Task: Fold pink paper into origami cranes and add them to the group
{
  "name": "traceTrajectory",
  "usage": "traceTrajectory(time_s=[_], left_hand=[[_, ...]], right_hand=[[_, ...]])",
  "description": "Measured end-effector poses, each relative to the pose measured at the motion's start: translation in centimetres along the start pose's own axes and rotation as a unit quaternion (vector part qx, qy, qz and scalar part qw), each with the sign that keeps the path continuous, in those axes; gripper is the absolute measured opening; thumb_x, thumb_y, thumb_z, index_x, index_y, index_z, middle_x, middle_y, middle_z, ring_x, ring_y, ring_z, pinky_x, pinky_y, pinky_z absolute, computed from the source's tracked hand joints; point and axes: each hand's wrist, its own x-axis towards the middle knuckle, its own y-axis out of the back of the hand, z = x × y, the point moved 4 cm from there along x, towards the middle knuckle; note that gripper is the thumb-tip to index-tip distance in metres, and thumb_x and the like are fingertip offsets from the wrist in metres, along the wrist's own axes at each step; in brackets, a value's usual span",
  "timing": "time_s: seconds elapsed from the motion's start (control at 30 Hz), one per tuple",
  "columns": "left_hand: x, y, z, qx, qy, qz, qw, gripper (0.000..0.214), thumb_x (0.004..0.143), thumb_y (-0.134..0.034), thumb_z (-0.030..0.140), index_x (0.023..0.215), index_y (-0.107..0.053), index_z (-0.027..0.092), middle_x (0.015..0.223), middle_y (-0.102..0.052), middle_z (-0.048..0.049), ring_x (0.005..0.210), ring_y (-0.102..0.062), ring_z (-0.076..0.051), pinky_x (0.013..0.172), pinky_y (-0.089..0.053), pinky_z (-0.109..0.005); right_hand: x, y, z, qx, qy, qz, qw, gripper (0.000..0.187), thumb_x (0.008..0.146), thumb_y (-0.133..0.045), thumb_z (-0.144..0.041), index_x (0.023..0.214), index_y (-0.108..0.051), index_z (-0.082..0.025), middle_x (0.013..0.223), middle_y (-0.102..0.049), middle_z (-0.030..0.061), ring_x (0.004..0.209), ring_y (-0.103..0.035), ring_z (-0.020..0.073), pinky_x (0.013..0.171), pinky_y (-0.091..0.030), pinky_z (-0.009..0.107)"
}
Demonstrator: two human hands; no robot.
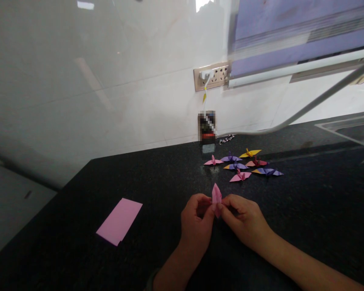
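Note:
A small folded pink paper (216,195), long and pointed at top and bottom, is pinched between both hands above the black countertop. My left hand (197,222) grips its left side, thumb in front and fingers curled behind. From the other side, my right hand (245,218) pinches the paper's right edge between thumb and fingers. Beyond the hands stand several folded paper cranes, among them a pink crane (240,176), a purple crane (268,172) and a yellow crane (250,153). Left of my hands lies flat pink paper (119,221), perhaps a stack.
A phone-like object (208,129), blurred out, leans on the wall with a white cable up to a wall socket (211,76). Beside it lies a beaded string (226,139). A grey hose (291,119) runs along the wall to the right, near a clear-edged tray or sink (346,131).

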Motion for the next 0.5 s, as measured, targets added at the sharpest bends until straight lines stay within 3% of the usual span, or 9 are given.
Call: traceTrajectory(time_s=[0.07,0.13,0.37,0.5], left_hand=[[-0.1,0.2,0.5,0.044,-0.051,0.019,0.998,0.009,0.071,-0.054,0.015,0.078,-0.059,0.016,0.087,-0.058,-0.0057,0.083,-0.054,-0.016,0.074,-0.043,-0.027],[-0.1,0.2,0.8,0.051,-0.066,0.000,0.996,0.011,0.072,-0.052,0.015,0.077,-0.062,0.016,0.088,-0.059,-0.0055,0.085,-0.054,-0.016,0.078,-0.042,-0.028],[-0.2,-0.6,-0.3,-0.147,0.070,-0.039,0.986,0.014,0.069,-0.059,0.020,0.082,-0.060,0.014,0.081,-0.062,-0.0053,0.075,-0.058,-0.015,0.071,-0.046,-0.027],[-0.1,-0.5,-0.4,-0.231,0.099,-0.034,0.967,0.014,0.065,-0.063,0.017,0.078,-0.059,0.013,0.075,-0.062,-0.0030,0.070,-0.057,-0.013,0.068,-0.045,-0.024]], right_hand=[[0.0,-0.2,0.1,-0.028,0.010,0.001,1.000,0.018,0.076,-0.046,-0.020,0.059,-0.052,-0.017,0.054,-0.050,-0.0013,0.049,-0.046,0.0093,0.048,-0.033,0.021],[0.0,-0.3,0.3,-0.054,0.025,0.004,0.998,0.016,0.075,-0.047,-0.019,0.061,-0.053,-0.017,0.055,-0.051,-0.0010,0.050,-0.047,0.0096,0.049,-0.034,0.021],[-0.2,-0.1,-0.4,-0.109,0.106,0.041,0.988,0.011,0.075,-0.047,-0.017,0.074,-0.058,-0.015,0.066,-0.057,0.0028,0.060,-0.052,0.0133,0.056,-0.039,0.025],[-0.6,0.0,-1.2,-0.099,0.168,0.064,0.979,0.014,0.077,-0.047,-0.015,0.083,-0.060,-0.014,0.075,-0.060,0.0059,0.066,-0.054,0.0141,0.059,-0.042,0.025]])
